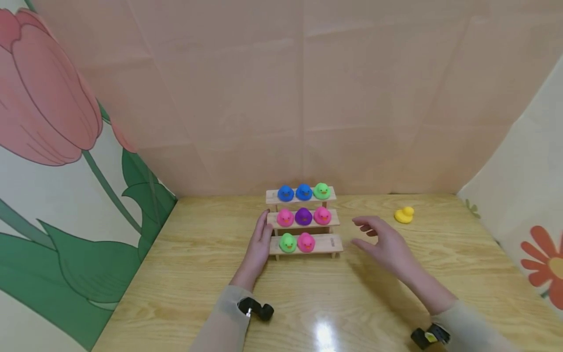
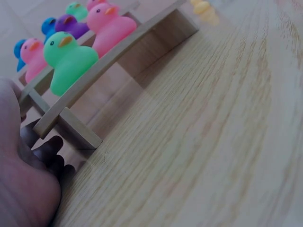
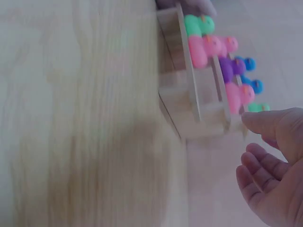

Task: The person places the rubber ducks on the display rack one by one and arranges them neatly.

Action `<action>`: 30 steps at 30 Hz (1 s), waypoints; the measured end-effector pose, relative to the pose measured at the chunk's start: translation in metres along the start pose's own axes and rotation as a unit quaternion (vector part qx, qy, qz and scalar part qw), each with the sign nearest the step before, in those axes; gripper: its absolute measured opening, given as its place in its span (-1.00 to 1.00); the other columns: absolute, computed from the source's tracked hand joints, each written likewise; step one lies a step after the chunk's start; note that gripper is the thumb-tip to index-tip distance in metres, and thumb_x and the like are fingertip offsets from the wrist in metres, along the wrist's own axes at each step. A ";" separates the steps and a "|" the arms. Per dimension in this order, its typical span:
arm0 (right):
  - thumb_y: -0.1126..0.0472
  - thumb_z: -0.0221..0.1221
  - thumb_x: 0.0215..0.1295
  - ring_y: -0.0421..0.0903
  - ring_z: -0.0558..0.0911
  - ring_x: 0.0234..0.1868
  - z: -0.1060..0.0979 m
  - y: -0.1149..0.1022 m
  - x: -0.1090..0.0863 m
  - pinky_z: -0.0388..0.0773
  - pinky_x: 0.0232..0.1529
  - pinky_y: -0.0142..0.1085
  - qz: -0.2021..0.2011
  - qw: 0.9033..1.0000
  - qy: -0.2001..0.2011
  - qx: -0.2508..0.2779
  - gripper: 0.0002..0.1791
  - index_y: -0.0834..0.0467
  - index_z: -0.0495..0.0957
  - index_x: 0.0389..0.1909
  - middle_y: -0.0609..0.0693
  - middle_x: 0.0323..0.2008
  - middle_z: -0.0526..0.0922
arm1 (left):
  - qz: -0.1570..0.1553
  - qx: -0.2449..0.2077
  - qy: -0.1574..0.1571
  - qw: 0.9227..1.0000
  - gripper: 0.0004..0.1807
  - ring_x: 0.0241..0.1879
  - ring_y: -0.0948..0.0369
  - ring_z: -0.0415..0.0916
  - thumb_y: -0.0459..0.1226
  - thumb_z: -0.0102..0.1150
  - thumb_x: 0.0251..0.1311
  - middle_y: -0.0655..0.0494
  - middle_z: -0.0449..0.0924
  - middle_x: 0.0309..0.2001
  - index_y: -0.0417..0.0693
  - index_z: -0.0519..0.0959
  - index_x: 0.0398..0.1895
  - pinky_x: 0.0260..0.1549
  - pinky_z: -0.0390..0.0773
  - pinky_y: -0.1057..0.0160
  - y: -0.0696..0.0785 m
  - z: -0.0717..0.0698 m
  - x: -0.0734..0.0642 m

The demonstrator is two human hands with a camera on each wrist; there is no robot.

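Note:
A three-step wooden stand (image 1: 323, 243) holds several small rubber ducks. Two blue ducks (image 1: 286, 193) and a green duck (image 1: 322, 191) sit on the top step. The middle step carries a purple duck (image 1: 303, 216) between two pink ones (image 1: 285, 218). On the bottom step, a green duck (image 2: 68, 59) and a pink duck (image 1: 306, 242) stand toward the left. My left hand (image 1: 258, 244) rests along the stand's left end, fingers extended in the head view. To the right of the stand, my right hand (image 1: 387, 244) hovers with relaxed fingers, holding nothing.
A yellow duck (image 1: 404, 215) lies on the wooden table (image 1: 211, 244), beyond my right hand. A pinkish-brown backdrop (image 1: 228, 98) rises behind the table. Side panels show a tulip (image 1: 57, 93) at left and a red flower (image 1: 543, 259) at right.

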State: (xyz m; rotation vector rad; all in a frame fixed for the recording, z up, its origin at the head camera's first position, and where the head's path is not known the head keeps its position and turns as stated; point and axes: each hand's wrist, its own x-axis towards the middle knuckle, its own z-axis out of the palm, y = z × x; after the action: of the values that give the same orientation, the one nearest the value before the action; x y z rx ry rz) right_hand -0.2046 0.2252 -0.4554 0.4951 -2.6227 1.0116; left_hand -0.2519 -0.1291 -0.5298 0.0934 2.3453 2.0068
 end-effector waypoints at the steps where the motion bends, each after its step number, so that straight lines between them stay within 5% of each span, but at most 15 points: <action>1: 0.32 0.54 0.35 0.16 0.71 0.10 -0.004 0.003 -0.001 0.72 0.12 0.19 -0.001 1.000 0.005 -0.004 -0.44 0.25 0.63 0.33 0.20 0.18 0.73 | 0.000 0.000 0.000 1.000 -0.38 0.75 -0.01 -0.07 0.22 -0.23 0.76 0.21 0.00 0.78 0.71 0.01 0.78 0.68 -0.05 -0.25 0.000 0.000 0.000; 17: 0.17 0.48 0.48 0.43 0.61 0.22 -0.052 0.050 -0.005 0.58 0.13 0.42 0.055 0.998 0.015 -0.033 -0.33 0.27 0.49 0.49 0.36 0.31 0.60 | -0.001 -0.006 -0.001 1.000 -0.40 0.75 -0.01 -0.08 0.19 -0.23 0.77 0.23 0.01 0.78 0.74 0.02 0.77 0.68 -0.06 -0.26 0.002 0.000 -0.001; 30: 0.12 0.47 0.50 0.60 0.41 0.36 -0.066 0.096 -0.003 0.49 0.17 0.54 0.115 0.992 0.018 -0.044 -0.17 0.36 0.33 0.61 0.57 0.48 0.36 | 0.001 0.000 0.001 1.000 -0.38 0.76 0.01 -0.11 0.23 -0.24 0.75 0.26 0.01 0.78 0.73 0.01 0.77 0.68 -0.07 -0.27 0.000 0.000 0.001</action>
State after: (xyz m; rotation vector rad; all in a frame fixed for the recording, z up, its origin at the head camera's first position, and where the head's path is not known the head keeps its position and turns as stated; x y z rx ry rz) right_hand -0.2321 0.3383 -0.4662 0.1552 -2.7227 0.9534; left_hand -0.2525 -0.1290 -0.5294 0.0931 2.3476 2.0097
